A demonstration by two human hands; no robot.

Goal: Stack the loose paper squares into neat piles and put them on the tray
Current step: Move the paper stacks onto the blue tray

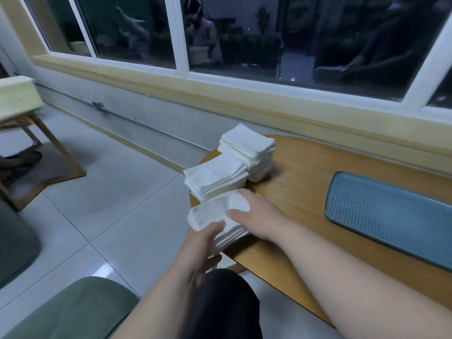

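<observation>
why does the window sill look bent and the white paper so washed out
Head view: the wide-angle lens bows the cream window sill; dim light washes out the white paper square piles; the dark window glass mirrors the room; the pale floor tiles carry soft glare.

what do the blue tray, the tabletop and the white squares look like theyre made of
The tray: probably moulded plastic, matte blue-grey, with a grid of small holes and rounded corners. The tabletop: wood or wood veneer, smooth light brown with visible grain; which one I cannot tell. The white squares: soft tissue-like paper, matte, slightly crumpled edges, layers sagging.
</observation>
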